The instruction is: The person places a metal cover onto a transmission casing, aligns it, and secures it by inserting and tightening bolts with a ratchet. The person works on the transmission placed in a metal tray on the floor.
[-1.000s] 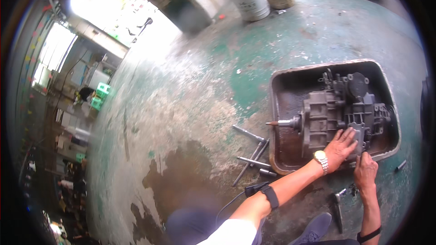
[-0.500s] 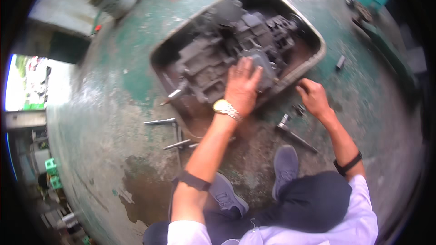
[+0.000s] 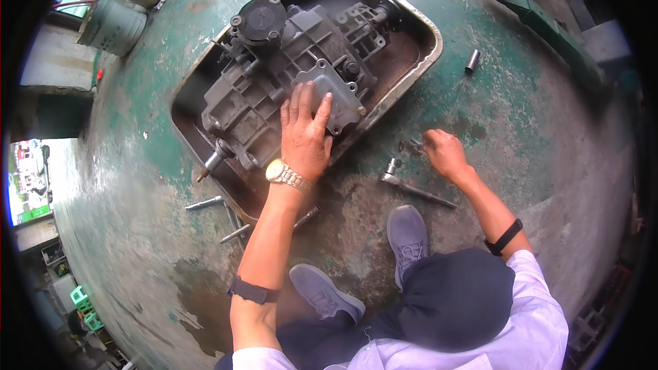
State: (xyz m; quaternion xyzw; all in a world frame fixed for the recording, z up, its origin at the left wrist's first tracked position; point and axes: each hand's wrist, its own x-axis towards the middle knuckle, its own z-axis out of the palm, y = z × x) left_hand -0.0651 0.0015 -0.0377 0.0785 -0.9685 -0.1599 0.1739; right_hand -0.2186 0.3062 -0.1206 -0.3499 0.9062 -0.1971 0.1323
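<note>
A grey cast-metal gearbox [image 3: 240, 96] lies in a shallow, dark tray [image 3: 439, 42] with a worn, light rim. My left hand [image 3: 305, 140], palm down with fingers stretched, rests on the gearbox and the lower left of a flat cover plate [image 3: 332, 99] that has bolt holes at its edge. To the right of the tray, my right hand [image 3: 445, 154] is down at floor level, fingers curled together at a few small bolts [image 3: 415, 143]. One bolt appears pinched at the fingertips; the fingers partly hide it. Just below lies a ratchet wrench [image 3: 418, 189] with a socket attached.
A loose socket [image 3: 472, 62] stands on the floor to the right. Metal bars or wrench handles [image 3: 235, 233] lie by the tray's near left corner. My shoes [image 3: 408, 236] are close to the ratchet. A green metal beam [image 3: 548, 27] is at far right; a bucket [image 3: 113, 24] stands far left.
The whole view has shifted, so the tray appears further left. My right hand has come down to the bolts by the tray. My left hand stays on the gearbox.
</note>
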